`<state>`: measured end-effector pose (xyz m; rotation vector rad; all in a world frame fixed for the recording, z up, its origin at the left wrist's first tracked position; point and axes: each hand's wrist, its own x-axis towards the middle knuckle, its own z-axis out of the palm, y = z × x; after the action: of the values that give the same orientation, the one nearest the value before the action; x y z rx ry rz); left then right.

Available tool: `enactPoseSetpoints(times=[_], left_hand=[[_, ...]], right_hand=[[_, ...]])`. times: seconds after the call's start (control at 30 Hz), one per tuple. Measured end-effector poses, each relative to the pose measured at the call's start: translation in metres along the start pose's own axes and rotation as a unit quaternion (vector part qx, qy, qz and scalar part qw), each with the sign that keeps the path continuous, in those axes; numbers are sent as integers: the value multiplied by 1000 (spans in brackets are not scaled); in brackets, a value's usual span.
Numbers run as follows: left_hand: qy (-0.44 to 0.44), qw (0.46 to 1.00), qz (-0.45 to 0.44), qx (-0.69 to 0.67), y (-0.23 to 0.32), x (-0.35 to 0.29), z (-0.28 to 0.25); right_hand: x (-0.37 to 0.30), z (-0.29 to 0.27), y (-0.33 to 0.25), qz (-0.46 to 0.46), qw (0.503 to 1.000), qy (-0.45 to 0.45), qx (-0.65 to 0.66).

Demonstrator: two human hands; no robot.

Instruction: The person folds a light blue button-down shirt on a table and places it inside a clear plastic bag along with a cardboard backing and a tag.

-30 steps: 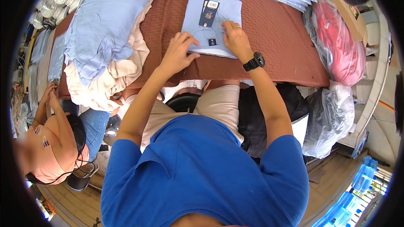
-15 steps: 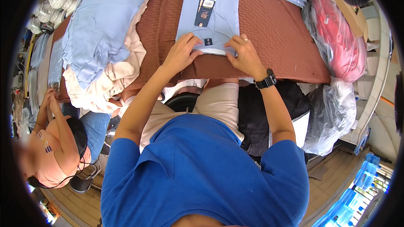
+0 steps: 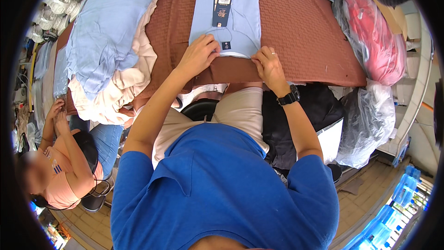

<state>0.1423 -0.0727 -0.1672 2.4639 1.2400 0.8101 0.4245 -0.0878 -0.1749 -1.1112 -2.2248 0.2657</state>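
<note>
Left hand (image 3: 201, 53) curled at shirt's near-left corner; whether gripping, cannot tell. Right hand (image 3: 269, 67) pinching near-right corner. Shirt (image 3: 247, 16) flat, between and beyond both hands. Tag (image 3: 221, 13) on it, ahead and rightward of left hand.

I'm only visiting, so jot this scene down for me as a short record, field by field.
Main item: folded light-blue shirt, flat on a brown cloth
On it: dark hang tag toward the far edge; small dark square label toward the near edge
Left hand: at the shirt's near left corner
Right hand: fingers at its near right corner
Left side: heap of blue and cream garments
Right side: red bundle in clear plastic
Nearby: person in a peach top
</note>
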Motion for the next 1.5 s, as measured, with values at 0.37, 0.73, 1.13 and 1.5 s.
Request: enactPoseSetpoints(times=[0.37, 0.73, 1.13, 1.5], left_hand=[[15, 994, 76, 73, 25, 47, 4], [-45, 981, 129, 141, 37, 53, 39], [165, 924, -344, -25, -83, 61, -8], [212, 964, -137, 83, -94, 100, -15]], right_hand=[[28, -9, -5, 166, 971, 90, 145], [34, -7, 17, 175, 970, 115, 125], [99, 38, 58, 359, 925, 108, 63], [150, 38, 37, 122, 971, 189, -76]])
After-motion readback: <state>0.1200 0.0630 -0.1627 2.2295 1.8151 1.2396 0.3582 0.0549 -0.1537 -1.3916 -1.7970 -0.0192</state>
